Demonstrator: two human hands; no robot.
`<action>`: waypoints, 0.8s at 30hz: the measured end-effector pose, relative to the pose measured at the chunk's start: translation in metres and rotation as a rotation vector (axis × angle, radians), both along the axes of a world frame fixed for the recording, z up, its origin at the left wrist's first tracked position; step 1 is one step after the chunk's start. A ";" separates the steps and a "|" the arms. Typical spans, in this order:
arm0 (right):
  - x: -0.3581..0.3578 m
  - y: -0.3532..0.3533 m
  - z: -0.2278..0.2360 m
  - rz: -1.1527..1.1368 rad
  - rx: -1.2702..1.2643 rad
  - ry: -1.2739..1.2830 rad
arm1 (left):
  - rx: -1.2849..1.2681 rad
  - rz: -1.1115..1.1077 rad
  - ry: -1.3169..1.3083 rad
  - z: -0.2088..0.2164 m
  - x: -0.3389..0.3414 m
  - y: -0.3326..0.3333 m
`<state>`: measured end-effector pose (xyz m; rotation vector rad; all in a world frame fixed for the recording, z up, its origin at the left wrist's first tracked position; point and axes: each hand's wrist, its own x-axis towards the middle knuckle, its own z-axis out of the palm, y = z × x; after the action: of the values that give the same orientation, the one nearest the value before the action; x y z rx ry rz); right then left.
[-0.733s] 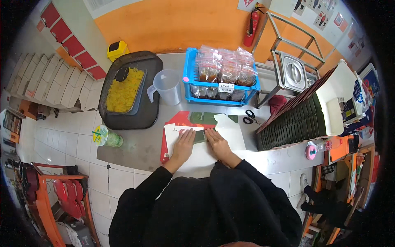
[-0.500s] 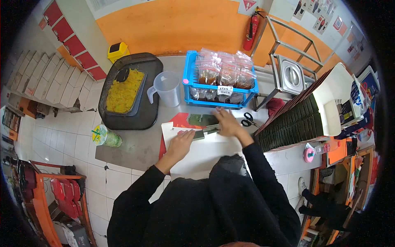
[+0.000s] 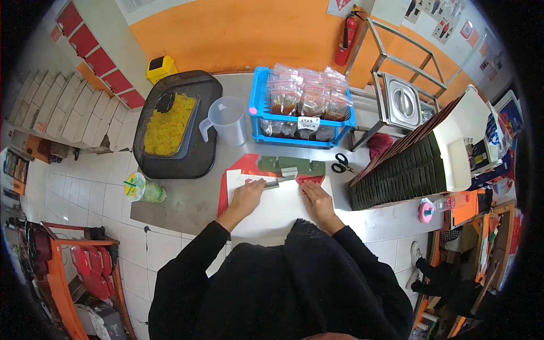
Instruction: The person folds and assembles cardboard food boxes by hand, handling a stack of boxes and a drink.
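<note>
Left hand (image 3: 247,196) and right hand (image 3: 318,202) lay apart, grips unclear, on card (image 3: 275,218) near the basket (image 3: 275,117), the right newly withdrawn, suggesting folding.

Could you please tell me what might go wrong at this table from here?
The lidded cup of green drink stands close to the left edge of the table, so a bump could tip it and spill it. The black-handled scissors lie beyond and to the right of the right hand; a careless reach that way might meet the blades.
</note>
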<state>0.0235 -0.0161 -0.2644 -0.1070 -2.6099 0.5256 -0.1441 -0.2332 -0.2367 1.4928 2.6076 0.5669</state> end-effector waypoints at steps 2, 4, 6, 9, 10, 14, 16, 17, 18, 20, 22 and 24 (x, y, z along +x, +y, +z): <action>-0.003 -0.001 0.000 -0.041 -0.042 -0.013 | -0.241 0.048 -0.165 0.024 -0.001 0.003; -0.008 0.007 0.000 -0.005 -0.074 -0.020 | -0.105 -0.121 -0.109 0.004 -0.027 -0.005; -0.012 0.009 0.011 -0.004 -0.042 0.017 | 0.039 -0.286 -0.055 0.006 -0.052 -0.013; -0.010 0.006 0.043 -0.009 0.005 0.092 | 0.038 -0.325 0.318 0.043 -0.085 -0.018; -0.010 0.004 0.049 -0.015 0.025 0.138 | -0.085 -0.253 0.059 0.050 -0.095 -0.017; -0.007 0.006 0.041 -0.040 -0.023 0.115 | -0.335 -0.176 -0.046 0.065 -0.080 -0.018; -0.010 0.002 0.035 -0.039 -0.038 0.106 | -0.287 -0.037 0.081 0.025 -0.058 -0.032; -0.008 0.002 0.031 -0.054 -0.048 0.094 | -0.235 0.085 0.207 0.007 -0.045 -0.037; -0.008 0.001 0.027 -0.057 -0.054 0.088 | -0.241 0.081 0.202 0.001 -0.032 -0.041; -0.007 -0.001 0.019 -0.088 -0.086 0.064 | -0.026 0.262 0.187 0.003 -0.007 -0.040; -0.002 0.002 -0.001 -0.085 -0.105 0.036 | 0.010 0.321 0.029 -0.002 0.009 -0.046; -0.005 0.005 -0.007 -0.058 -0.119 0.014 | 0.305 0.256 0.112 -0.037 0.011 -0.059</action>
<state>0.0184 -0.0115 -0.2713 -0.2164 -2.5525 0.6583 -0.1328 -0.2921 -0.2739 1.2988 2.9307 0.9712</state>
